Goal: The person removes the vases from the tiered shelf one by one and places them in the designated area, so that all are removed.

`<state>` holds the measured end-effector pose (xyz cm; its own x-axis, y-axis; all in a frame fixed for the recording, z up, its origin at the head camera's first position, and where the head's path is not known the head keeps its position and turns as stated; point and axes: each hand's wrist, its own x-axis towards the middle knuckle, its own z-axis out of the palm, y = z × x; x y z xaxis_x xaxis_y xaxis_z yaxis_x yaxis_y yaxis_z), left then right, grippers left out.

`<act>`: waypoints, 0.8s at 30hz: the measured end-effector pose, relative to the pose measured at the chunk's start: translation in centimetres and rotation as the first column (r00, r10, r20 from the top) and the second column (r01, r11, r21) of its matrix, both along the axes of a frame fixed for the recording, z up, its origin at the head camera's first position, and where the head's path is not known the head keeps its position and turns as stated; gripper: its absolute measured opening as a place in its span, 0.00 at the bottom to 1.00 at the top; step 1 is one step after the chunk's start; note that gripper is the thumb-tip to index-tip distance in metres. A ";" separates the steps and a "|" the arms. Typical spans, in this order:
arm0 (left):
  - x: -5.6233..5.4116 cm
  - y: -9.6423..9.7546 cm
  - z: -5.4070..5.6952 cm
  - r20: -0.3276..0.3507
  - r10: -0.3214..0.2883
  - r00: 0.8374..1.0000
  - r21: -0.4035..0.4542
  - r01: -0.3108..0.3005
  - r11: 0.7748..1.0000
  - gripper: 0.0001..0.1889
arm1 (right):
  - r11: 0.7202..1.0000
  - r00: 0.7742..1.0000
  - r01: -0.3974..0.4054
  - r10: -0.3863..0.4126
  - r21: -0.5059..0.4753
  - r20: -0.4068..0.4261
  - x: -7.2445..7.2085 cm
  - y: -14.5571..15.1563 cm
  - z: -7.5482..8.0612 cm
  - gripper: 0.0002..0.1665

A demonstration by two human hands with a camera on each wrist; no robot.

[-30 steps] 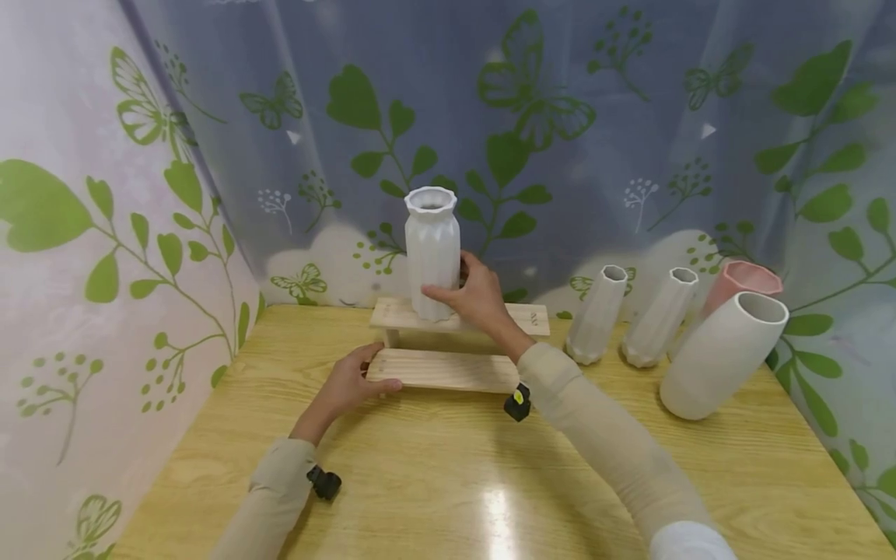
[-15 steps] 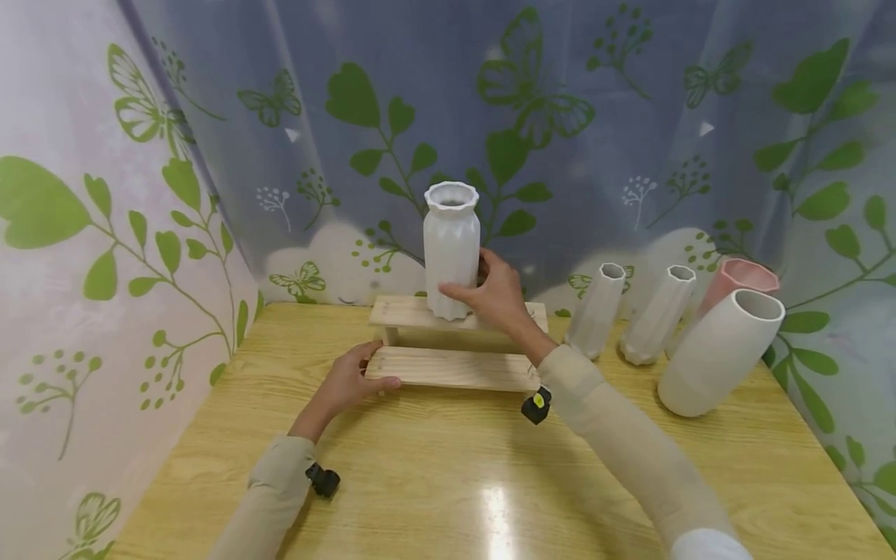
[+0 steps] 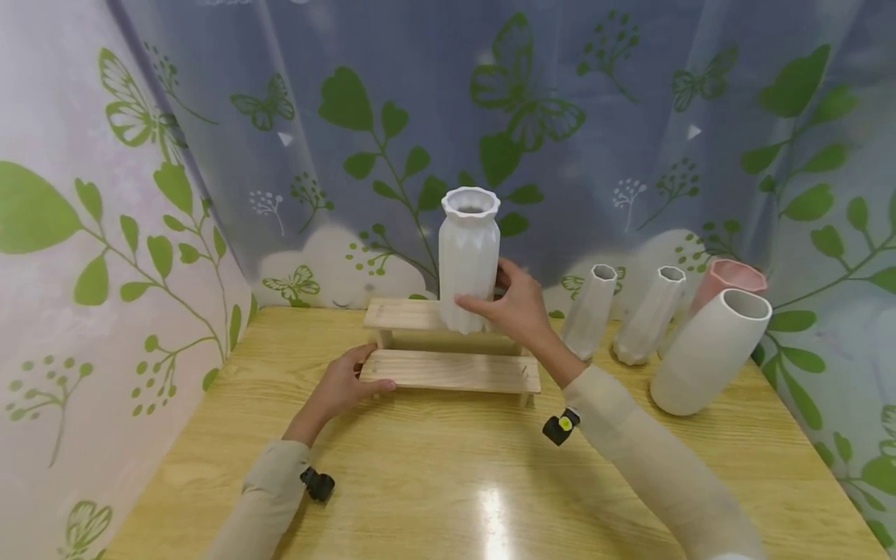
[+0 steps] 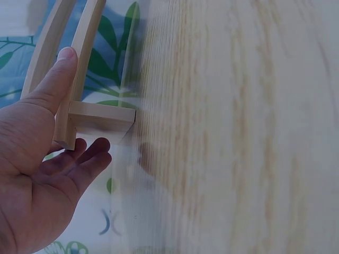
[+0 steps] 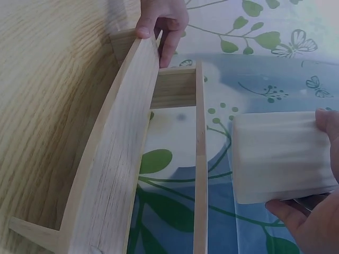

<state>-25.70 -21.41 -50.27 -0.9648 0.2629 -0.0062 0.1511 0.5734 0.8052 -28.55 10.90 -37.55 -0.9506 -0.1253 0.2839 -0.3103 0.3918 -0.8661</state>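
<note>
A white fluted vase point(image 3: 469, 257) with a scalloped rim stands upright in my right hand point(image 3: 521, 305), thumb on its front and fingers round its right side. In the right wrist view, the base of the vase is apart from the top board point(image 5: 201, 159). My left hand point(image 3: 346, 383) grips the left end of a two-step wooden stand point(image 3: 451, 370) at the lower board. The left wrist view has that thumb point(image 4: 59, 74) lying along the board, with fingers beneath. The far side of the vase is hidden.
Two slim white vases point(image 3: 590, 311) point(image 3: 647, 319), a pink vase point(image 3: 731, 278) and a large smooth white vase point(image 3: 710, 354) stand at the right of the wooden table point(image 3: 434, 474). A patterned curtain point(image 3: 392, 47) hangs close behind the stand.
My right hand has carried the vase rightward along the upper step and a little towards me. The left hand has kept its grip on the stand's left end.
</note>
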 end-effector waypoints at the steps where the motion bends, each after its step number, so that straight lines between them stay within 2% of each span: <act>1: 0.0 0.0 0.0 -0.001 -0.003 1.000 -0.004 0.003 1.000 0.54 | 1.000 1.000 0.001 -0.001 0.000 -0.001 0.3 0.2 0.1 0.48; 11: 0.0 -0.2 -0.1 0.004 -0.008 1.000 0.004 0.008 1.000 0.54 | 0.998 1.000 -0.014 0.013 -0.067 -0.006 2.7 2.3 0.3 0.47; 24: -0.1 -0.2 -0.2 0.002 -0.010 1.000 -0.003 0.010 1.000 0.54 | 0.998 0.999 0.031 -0.031 -0.047 0.019 5.1 5.8 -0.2 0.50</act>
